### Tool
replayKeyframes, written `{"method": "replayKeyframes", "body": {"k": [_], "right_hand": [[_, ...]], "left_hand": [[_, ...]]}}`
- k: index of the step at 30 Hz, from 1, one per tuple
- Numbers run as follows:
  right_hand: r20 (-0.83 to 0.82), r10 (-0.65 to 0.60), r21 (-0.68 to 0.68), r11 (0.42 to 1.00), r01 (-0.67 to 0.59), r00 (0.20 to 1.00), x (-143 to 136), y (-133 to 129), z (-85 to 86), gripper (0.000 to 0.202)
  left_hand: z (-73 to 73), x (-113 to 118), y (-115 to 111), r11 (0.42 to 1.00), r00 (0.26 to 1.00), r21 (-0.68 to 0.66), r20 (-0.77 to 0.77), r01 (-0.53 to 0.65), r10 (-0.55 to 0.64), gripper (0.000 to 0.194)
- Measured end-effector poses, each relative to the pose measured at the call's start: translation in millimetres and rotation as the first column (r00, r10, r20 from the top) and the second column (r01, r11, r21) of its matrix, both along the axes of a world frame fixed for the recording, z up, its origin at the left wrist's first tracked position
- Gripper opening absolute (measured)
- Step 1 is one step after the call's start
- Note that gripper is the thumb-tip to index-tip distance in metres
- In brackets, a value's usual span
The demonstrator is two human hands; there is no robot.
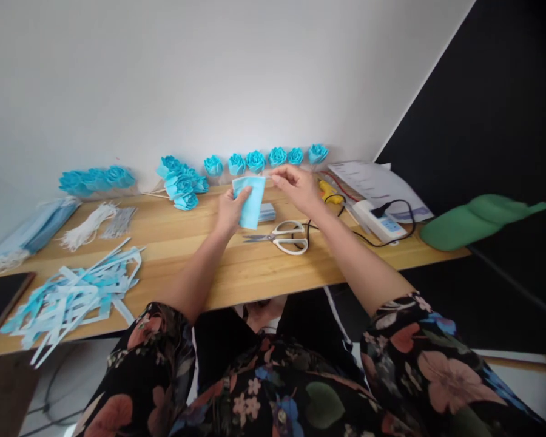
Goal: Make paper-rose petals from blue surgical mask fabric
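A light blue piece of mask fabric point(253, 203) is held upright over the middle of the table, with the thumb of my left hand point(230, 209) across its face. At its top right corner, my right hand point(296, 187) has thumb and forefinger pinched together; whatever lies between those fingertips is too small to make out. A small stack of blue pieces point(267, 212) rests just behind and right of the fabric. Scissors with white handles point(284, 237) lie in front of the stack, blades toward the left.
Blue fabric flowers point(255, 161) line the wall. Cut strips point(79, 294), masks point(36, 227), white cords point(90, 226) and a phone point(2, 300) lie left. Right are a yellow glue gun point(330, 192), a power strip point(380, 223), papers point(377, 185) and a green bottle point(473, 223).
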State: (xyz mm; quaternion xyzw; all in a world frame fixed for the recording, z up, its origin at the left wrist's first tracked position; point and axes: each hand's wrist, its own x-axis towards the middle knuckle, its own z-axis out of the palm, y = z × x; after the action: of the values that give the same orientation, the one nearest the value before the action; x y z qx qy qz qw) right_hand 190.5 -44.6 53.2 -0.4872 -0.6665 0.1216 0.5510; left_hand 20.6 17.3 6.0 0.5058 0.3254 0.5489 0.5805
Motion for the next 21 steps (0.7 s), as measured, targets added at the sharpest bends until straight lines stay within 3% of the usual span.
{"method": "replayKeyframes", "body": {"k": [4, 7, 9, 11, 14, 21], "right_hand": [[0.294, -0.056, -0.155, 0.982, 0.106, 0.954, 23.2, -35.9, -7.3, 0.019], [0.549, 0.028, -0.249, 0.96, 0.132, 0.835, 27.4, -59.3, -19.4, 0.021], [0.661, 0.148, -0.304, 0.949, 0.082, 0.735, 22.4, -70.8, -24.7, 0.028], [0.702, 0.244, -0.367, 0.929, 0.046, 0.67, 14.1, -78.5, -25.6, 0.036], [0.711, 0.309, -0.437, 0.898, 0.053, 0.632, 3.1, -82.5, -20.9, 0.039], [0.666, 0.433, -0.519, 0.854, -0.039, 0.608, 4.9, -76.3, -16.9, 0.054]], "left_hand": [[-7.3, -4.8, 14.2, 0.995, 0.993, -0.068, 0.094, -0.068, 0.074, 0.042], [-9.0, -8.9, 20.9, 0.99, 0.983, -0.114, 0.157, -0.08, 0.098, 0.042], [-7.8, -11.3, 22.1, 0.986, 0.974, -0.139, 0.194, -0.092, 0.118, 0.041], [-5.8, -13.4, 22.4, 0.982, 0.965, -0.164, 0.23, -0.092, 0.129, 0.039], [-2.9, -15.9, 24.2, 0.971, 0.944, -0.223, 0.295, -0.083, 0.148, 0.033], [2.8, -21.6, 31.3, 0.941, 0.899, -0.325, 0.378, -0.096, 0.222, 0.023]]}}
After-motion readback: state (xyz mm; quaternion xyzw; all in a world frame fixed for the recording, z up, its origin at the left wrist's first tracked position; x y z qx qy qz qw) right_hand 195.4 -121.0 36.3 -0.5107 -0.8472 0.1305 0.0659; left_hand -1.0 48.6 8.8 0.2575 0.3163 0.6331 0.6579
